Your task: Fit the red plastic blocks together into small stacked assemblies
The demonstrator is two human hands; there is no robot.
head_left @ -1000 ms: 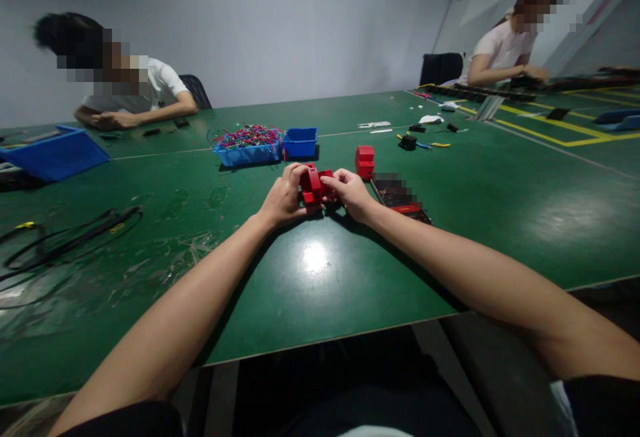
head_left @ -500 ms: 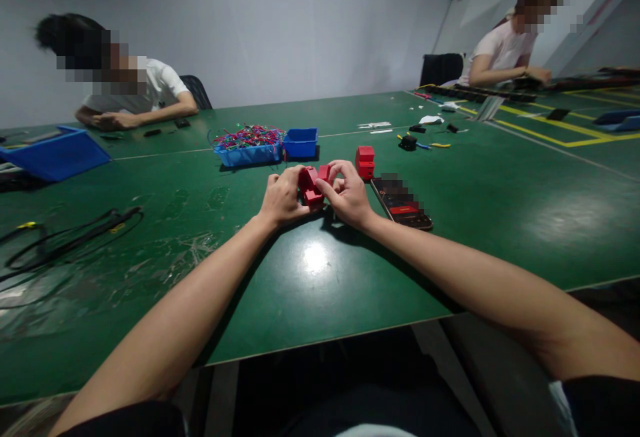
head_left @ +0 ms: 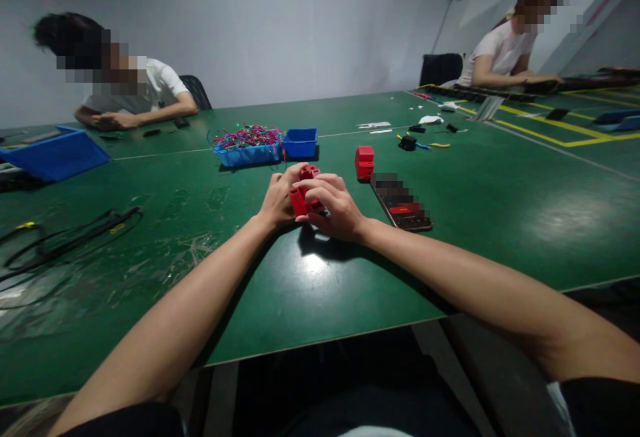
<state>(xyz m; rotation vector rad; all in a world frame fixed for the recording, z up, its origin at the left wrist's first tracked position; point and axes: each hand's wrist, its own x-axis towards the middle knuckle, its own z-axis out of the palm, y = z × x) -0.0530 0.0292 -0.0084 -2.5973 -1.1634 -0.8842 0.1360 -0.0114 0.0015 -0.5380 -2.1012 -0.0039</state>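
Between my two hands, just above the green table point(head_left: 320, 303), is a red plastic block-like part point(head_left: 301, 202) with slots and notches. My left hand point(head_left: 278, 198) grips it from the left and behind, its fingers curled round the far side. From the right, my right hand point(head_left: 336, 205) closes on the same part, fingers laid across its front and top. The fingers hide much of its shape. A second red block point(head_left: 365, 163) stands upright on the table beyond my right hand. Touching or close to it lies a phone point(head_left: 401, 207), its screen partly blurred.
Ahead stand a blue bin point(head_left: 250, 155) heaped with coloured wires and a smaller blue bin point(head_left: 301, 144). Black cables point(head_left: 75, 237) lie left, near a tilted blue tray point(head_left: 57, 157). Wire cutters point(head_left: 425, 145) lie right. Two people point(head_left: 165, 83) sit across the table.
The red part has been turned and tilted in my hands, now showing a slotted face. My right hand has shifted left and wrapped further over it. The right co-worker's hands moved slightly.
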